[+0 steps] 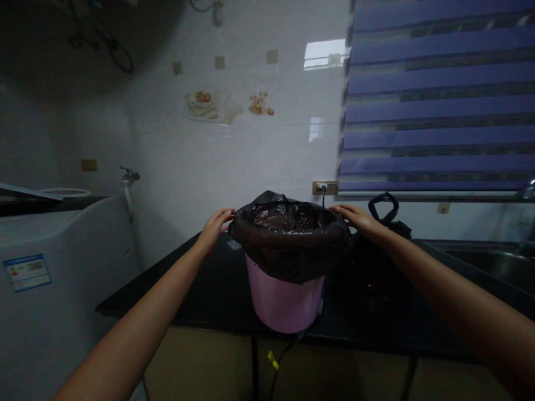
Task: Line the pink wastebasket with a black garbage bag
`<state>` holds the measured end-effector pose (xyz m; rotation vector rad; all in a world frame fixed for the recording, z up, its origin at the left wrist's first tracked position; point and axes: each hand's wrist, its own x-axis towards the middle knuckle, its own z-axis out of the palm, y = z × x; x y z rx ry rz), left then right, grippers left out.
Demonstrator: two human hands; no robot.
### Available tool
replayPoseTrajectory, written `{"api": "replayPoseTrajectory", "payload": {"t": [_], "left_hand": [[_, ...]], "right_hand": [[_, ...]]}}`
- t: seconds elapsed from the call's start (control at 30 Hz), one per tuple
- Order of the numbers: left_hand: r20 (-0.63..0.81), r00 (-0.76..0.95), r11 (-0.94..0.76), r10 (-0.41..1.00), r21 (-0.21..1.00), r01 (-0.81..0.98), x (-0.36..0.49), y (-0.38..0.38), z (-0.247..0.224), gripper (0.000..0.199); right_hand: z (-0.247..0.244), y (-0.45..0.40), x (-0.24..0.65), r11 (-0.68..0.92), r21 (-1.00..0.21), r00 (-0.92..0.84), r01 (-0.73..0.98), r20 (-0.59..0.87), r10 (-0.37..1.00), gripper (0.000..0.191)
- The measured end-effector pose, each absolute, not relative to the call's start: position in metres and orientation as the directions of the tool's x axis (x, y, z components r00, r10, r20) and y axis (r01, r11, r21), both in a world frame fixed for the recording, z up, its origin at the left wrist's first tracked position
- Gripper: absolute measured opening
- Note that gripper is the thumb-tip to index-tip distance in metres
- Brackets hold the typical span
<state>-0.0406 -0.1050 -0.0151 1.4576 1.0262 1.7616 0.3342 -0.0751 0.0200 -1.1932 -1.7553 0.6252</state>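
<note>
A pink trash bin stands upright on the black countertop. Its top is lined with a black trash bag, folded down over the rim and hanging unevenly outside. Inside, a dotted pattern of the bin wall shows through the bag. My left hand is at the left side of the rim, fingers stretched out and their tips by the bag. On the opposite side my right hand lies along the rim, fingers extended; its thumb and palm side are partly hidden. Neither hand visibly grasps the bag.
A tied black bag sits right of the bin, under my right forearm. A cable with a yellow tie hangs over the front edge of the countertop. Left stands a washing machine; a sink is far right.
</note>
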Motion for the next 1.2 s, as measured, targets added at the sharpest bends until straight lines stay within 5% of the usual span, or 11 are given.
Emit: {"api": "replayPoseTrajectory", "payload": {"t": [0.3,0.57,0.8,1.2], "left_hand": [[0.446,-0.230,-0.445,0.865,0.893,0.059,-0.046,-0.079,-0.003,0.037],[0.490,-0.130,-0.453,0.862,0.859,0.239,-0.043,-0.044,0.011,0.033],[0.490,-0.010,-0.456,0.871,0.817,0.352,-0.032,-0.029,0.033,0.019],[0.407,0.154,-0.435,0.900,0.820,0.372,-0.031,-0.021,0.040,0.018]], "right_hand": [[0.026,-0.067,0.328,0.386,-0.777,-0.096,0.497,0.393,0.915,0.038],[0.038,-0.032,0.321,0.475,-0.714,-0.208,0.515,0.434,0.877,0.035],[0.058,-0.022,0.308,0.410,-0.757,-0.262,0.509,0.318,0.911,0.033],[0.059,0.005,0.302,0.452,-0.742,-0.396,0.494,0.271,0.877,0.026]]}}
